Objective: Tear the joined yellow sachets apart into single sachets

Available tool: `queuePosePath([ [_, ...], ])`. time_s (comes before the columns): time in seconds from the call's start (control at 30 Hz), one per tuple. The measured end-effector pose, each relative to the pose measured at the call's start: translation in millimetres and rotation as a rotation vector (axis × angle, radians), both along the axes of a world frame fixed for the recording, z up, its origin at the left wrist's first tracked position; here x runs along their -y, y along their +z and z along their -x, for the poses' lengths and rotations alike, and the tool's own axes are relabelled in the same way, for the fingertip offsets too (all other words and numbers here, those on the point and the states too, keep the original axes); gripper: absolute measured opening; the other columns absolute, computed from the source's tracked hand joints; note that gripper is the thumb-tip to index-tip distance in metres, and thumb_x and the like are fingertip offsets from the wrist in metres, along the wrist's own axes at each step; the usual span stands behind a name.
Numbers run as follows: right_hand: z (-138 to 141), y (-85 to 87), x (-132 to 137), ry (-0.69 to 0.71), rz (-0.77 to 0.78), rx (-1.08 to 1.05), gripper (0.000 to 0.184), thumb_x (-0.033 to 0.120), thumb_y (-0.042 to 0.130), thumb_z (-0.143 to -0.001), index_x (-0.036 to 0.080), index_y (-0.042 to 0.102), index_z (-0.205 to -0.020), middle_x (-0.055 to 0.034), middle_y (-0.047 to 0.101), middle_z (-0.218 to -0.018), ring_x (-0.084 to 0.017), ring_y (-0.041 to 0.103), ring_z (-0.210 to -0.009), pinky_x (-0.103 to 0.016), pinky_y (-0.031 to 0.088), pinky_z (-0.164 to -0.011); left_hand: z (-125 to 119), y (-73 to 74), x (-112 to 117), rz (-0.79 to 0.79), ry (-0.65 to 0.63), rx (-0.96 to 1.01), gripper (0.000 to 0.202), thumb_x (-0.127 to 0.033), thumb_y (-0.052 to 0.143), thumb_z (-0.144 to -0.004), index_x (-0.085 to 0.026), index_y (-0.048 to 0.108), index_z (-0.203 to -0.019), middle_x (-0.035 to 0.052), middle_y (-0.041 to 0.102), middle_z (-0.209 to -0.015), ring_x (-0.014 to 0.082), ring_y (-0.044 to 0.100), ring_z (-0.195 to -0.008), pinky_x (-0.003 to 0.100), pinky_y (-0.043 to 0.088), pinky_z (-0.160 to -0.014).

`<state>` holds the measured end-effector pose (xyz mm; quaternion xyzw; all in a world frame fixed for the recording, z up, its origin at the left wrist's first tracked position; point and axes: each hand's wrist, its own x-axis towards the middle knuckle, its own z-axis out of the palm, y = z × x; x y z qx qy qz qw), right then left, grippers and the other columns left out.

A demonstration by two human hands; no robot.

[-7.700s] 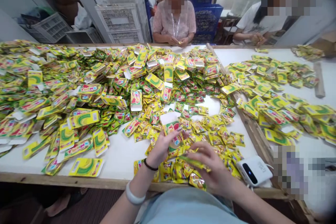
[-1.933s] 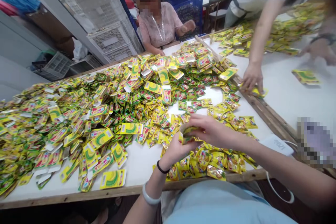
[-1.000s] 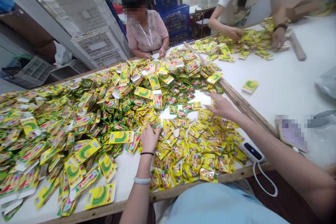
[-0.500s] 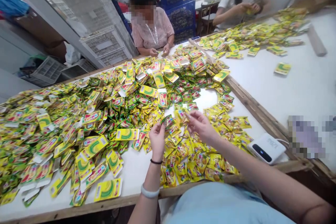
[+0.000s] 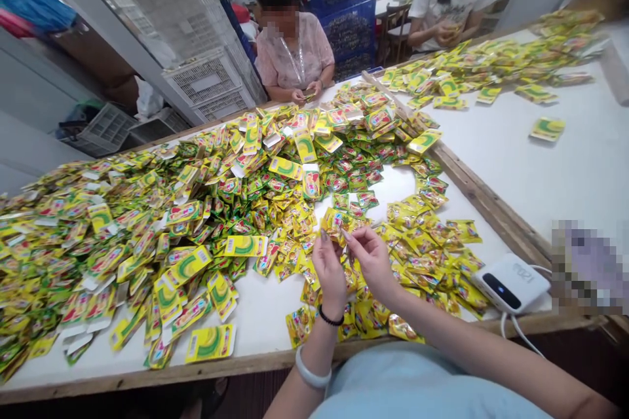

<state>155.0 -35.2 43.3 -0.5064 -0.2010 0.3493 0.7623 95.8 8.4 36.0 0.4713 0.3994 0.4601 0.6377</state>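
Note:
My left hand (image 5: pixel 329 275) and my right hand (image 5: pixel 372 263) are close together above the table, fingertips pinched. A small yellow packet (image 5: pixel 334 218) shows just beyond the fingertips, and both hands appear to grip its near edge. Whether a green packet is also between the fingers is hidden. Small yellow packets (image 5: pixel 417 236) are spread around and under my hands. Beyond them lie small green packets (image 5: pixel 351 173) with red print. On the left is a big heap of flat yellow-and-green cartons (image 5: pixel 246 245), mixed with green packets.
A wooden strip (image 5: pixel 484 190) divides the white table (image 5: pixel 265 314). On its right are a white power bank (image 5: pixel 511 285) with a cable and more yellow cartons (image 5: pixel 447 88). Two people (image 5: pixel 297 55) sit across the table, handling small items. Blue crates (image 5: pixel 346 33) stand behind.
My hands have come together; the left moved right and nearer. The green packet earlier in my left fingers no longer shows there. The view shifted slightly left.

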Motion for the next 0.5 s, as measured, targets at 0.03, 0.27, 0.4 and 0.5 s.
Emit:
queuePosePath([
  [0.03,1,-2.0,1,0.015,0.012,0.018,0.023,0.038,0.063,-0.078,0.019,0.051,-0.072,0.0036,0.048,-0.062,-0.009,0.045,-0.053,-0.021,0.041,-0.050,1,-0.2,-1,-0.024,-0.003,-0.037,0.029,-0.046,0.051,-0.081,-0.018,0.050,-0.074,-0.0032,0.051,-0.063,0.0087,0.050,-0.057,0.019,0.042,-0.055],
  [0.27,-37,0.3,13,0.261,0.122,0.396,0.052,0.042,0.067,-0.073,0.025,0.043,-0.116,-0.0061,0.055,-0.109,-0.018,0.055,-0.093,-0.027,0.049,-0.068,20,12.3,-6,-0.358,-0.240,-0.251,0.024,-0.033,0.046,-0.087,-0.017,0.063,-0.090,0.0075,0.061,-0.105,0.0194,0.053,-0.106,0.033,0.040,-0.093],
  [0.4,-61,-1.1,18,0.611,0.279,0.753,0.032,0.046,0.050,-0.083,0.017,0.059,-0.092,-0.0015,0.058,-0.063,-0.016,0.054,-0.056,-0.027,0.042,-0.053,50,17.2,-31,-0.707,-0.379,-0.534,0.035,-0.022,0.038,-0.090,-0.023,0.050,-0.122,0.0064,0.038,-0.139,0.0198,0.031,-0.131,0.039,0.026,-0.109],
  [0.5,-69,-12.1,27,0.529,0.339,0.967,0.031,0.044,0.046,-0.085,0.018,0.057,-0.098,-0.0047,0.062,-0.073,-0.019,0.055,-0.065,-0.030,0.042,-0.061,94,14.3,-82,-0.992,-0.366,-0.984,0.055,-0.011,0.043,-0.083,-0.023,0.034,-0.135,0.0073,0.029,-0.145,0.0234,0.013,-0.138,0.047,0.014,-0.112],
])
